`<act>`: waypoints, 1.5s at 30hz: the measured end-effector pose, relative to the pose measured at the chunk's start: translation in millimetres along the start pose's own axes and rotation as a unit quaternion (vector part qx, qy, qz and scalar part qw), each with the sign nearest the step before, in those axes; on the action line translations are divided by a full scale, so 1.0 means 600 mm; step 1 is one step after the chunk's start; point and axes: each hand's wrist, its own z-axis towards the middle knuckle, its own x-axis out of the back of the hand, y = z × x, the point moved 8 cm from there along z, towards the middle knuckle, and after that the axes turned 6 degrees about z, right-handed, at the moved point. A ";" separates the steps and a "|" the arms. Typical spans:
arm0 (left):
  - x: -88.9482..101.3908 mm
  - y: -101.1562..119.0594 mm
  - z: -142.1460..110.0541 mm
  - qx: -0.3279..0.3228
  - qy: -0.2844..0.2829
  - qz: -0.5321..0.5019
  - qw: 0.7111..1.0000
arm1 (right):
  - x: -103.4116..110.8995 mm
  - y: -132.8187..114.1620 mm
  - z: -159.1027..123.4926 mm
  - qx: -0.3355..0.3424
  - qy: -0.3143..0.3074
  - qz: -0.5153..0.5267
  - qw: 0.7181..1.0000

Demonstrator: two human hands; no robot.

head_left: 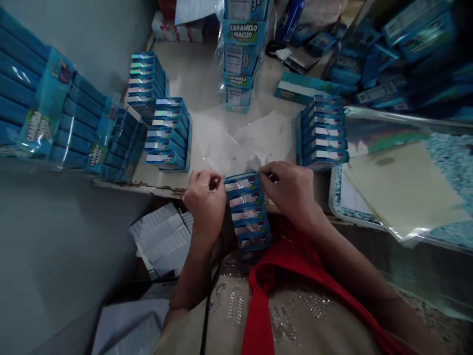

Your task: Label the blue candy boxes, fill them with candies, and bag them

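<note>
A row of several small blue candy boxes (247, 211) stands stacked between my hands, leaning from the table's front edge toward my body. My left hand (205, 196) is closed at the row's top left, fingers pinched near a thin clear wrapper. My right hand (291, 190) is closed at the top right, fingers pinching the top box's edge or the wrapper there. Clear plastic film (240, 140) lies crumpled on the table just beyond the row.
Bundled rows of the same blue boxes stand on the table (195, 69): left (168, 133), far left (146, 81), right (323, 130). A tall stack labelled CARAMELO MACIZO (242, 54) is behind. Wrapped packs (55, 113) lean at left. A tray with film sheets (402, 192) sits right. Flat cartons (162, 239) lie below.
</note>
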 end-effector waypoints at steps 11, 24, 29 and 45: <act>0.013 0.017 -0.068 -0.138 0.244 -0.068 0.957 | 0.028 -0.013 -0.108 0.306 0.410 0.027 0.859; -0.122 -0.070 -0.048 0.001 -0.069 0.078 0.995 | -0.034 0.072 -0.031 0.160 0.347 0.171 0.908; -0.137 -0.051 -0.069 -0.107 -0.191 0.146 0.965 | -0.062 0.093 -0.029 0.147 0.265 0.153 0.941; -0.061 -0.048 -0.249 -0.403 -0.215 -0.020 0.890 | -0.094 0.098 -0.234 0.276 0.112 0.135 0.945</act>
